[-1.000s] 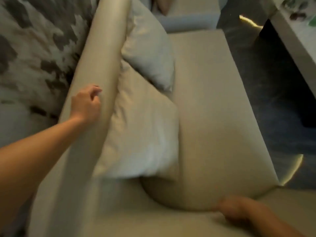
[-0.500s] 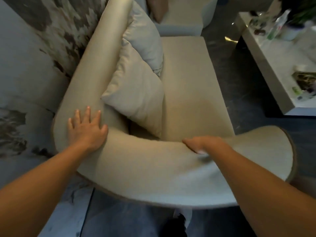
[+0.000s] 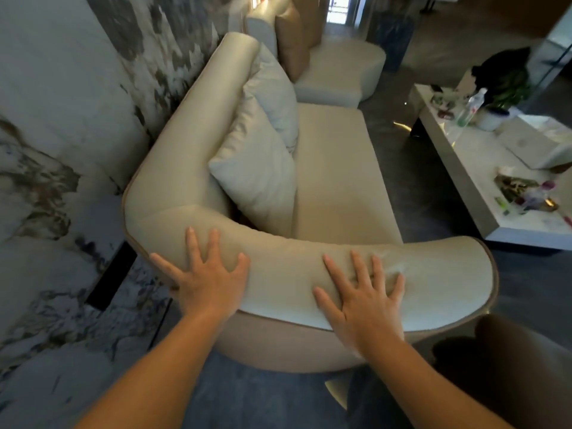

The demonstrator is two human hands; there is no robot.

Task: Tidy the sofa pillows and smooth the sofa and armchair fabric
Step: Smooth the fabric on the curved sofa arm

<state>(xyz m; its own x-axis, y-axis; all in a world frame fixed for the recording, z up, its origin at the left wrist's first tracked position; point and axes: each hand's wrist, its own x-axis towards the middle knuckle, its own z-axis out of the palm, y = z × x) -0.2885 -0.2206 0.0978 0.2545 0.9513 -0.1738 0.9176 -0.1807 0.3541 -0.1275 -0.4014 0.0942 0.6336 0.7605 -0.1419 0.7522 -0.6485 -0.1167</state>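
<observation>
I look down on a cream sofa [image 3: 337,168] from behind its curved near armrest [image 3: 433,274]. My left hand [image 3: 207,274] lies flat on the armrest's left bend with the fingers spread. My right hand [image 3: 362,292] lies flat on the armrest's middle, fingers spread, and the fabric dimples under them. Two cream pillows lean against the backrest [image 3: 198,113]: a near pillow [image 3: 260,178] and a far pillow [image 3: 272,94] partly behind it. Further back, a tan pillow [image 3: 291,48] stands on another pale seat section [image 3: 340,72].
A marbled wall [image 3: 62,150] runs along the left, close behind the backrest. A low white table [image 3: 495,168] at the right carries a bottle [image 3: 469,106], a potted plant [image 3: 507,88] and small clutter. Dark floor [image 3: 411,187] separates sofa and table. A brown rounded object [image 3: 520,366] sits at bottom right.
My view has pulled back from the pillows to behind the armrest. My left hand left the backrest and my right hand opened; both now press flat on the armrest.
</observation>
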